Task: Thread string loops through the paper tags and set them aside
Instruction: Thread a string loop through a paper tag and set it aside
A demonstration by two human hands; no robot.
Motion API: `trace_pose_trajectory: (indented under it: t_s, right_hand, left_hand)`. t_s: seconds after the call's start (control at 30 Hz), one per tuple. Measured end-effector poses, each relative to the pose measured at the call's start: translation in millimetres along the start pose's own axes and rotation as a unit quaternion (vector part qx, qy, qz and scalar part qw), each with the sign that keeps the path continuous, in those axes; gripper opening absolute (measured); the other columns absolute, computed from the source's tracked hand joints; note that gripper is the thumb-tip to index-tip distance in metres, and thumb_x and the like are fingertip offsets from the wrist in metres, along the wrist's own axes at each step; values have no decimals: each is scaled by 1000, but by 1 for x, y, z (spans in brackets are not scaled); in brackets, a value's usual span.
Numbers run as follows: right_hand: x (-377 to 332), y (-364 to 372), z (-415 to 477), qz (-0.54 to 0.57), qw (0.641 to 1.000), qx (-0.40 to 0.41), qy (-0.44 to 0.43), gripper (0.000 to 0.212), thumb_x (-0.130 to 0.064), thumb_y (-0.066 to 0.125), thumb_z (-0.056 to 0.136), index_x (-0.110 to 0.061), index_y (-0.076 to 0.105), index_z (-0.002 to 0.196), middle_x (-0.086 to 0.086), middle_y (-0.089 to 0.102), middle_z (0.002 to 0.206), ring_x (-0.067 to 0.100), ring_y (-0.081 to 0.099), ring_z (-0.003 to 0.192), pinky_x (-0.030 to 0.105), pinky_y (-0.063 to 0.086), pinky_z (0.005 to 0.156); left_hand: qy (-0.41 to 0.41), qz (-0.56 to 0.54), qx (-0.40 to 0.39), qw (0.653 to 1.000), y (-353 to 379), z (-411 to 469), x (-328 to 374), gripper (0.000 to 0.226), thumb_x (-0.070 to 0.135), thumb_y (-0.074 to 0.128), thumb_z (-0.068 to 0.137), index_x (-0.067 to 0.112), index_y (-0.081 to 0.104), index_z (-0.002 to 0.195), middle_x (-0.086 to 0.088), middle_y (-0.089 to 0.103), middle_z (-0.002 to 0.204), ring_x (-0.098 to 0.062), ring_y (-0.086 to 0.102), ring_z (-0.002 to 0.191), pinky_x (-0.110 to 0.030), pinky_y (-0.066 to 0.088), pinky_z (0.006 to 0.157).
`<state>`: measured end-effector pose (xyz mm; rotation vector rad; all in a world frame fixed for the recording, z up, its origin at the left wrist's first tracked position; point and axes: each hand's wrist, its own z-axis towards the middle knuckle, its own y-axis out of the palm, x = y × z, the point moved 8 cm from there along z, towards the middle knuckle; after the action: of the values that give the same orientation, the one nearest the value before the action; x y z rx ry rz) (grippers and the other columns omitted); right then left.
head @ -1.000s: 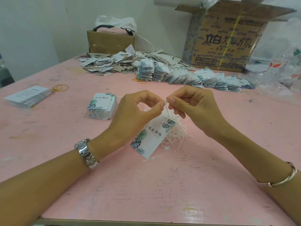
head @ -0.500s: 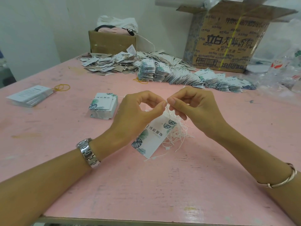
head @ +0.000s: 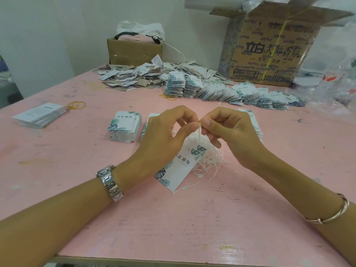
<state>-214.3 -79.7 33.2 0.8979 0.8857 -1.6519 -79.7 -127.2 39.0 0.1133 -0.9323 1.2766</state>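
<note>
White paper tag [head: 179,167], leaf print, tilted just above the pink desk [head: 173,224] at centre, partly under the left hand [head: 163,137]. Left grip: thumb and forefinger pinch the string loop [head: 198,131] at the tag's top. Right hand [head: 233,132]: grip pinches the same string. Loose string bundle [head: 210,160] behind the tag. Tag stack [head: 125,126] left; threaded tags [head: 240,95] far; cardboard box [head: 269,54] far right.

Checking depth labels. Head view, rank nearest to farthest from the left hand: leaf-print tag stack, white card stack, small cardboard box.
1. leaf-print tag stack, just left of the left hand.
2. white card stack, far left.
3. small cardboard box, back by the wall.
</note>
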Motion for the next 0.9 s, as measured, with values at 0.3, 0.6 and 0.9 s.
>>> trace_pose_trajectory:
  t_s: [0.3, 0.6, 0.9]
  right_hand:
    - [0, 5, -4, 3, 1000, 28, -5, 13, -15, 66, 82, -2, 66, 81, 4, 63, 63, 13, 48, 50, 23, 40, 44]
    - [4, 7, -5, -9, 999, 42, 6, 18, -16, 68, 81, 2, 67, 83, 8, 63, 64, 20, 45, 50, 23, 39, 44]
    - [4, 7, -2, 2, 999, 40, 7, 17, -18, 69, 80, 0, 67, 82, 7, 64, 64, 19, 46, 52, 22, 39, 44]
  left_hand:
    - [3, 20, 19, 1000, -1, -3, 0, 7, 22, 65, 93, 17, 64, 89, 16, 62, 78, -5, 57, 78, -40, 47, 83]
    - [-18, 45, 34, 998, -1, -6, -4, 4, 34, 58, 88, 32, 58, 84, 20, 60, 76, -5, 56, 79, -56, 43, 88]
    - [-55, 29, 41, 997, -1, -5, -13, 10, 25, 66, 93, 28, 62, 85, 17, 63, 80, -5, 58, 82, -29, 44, 76]
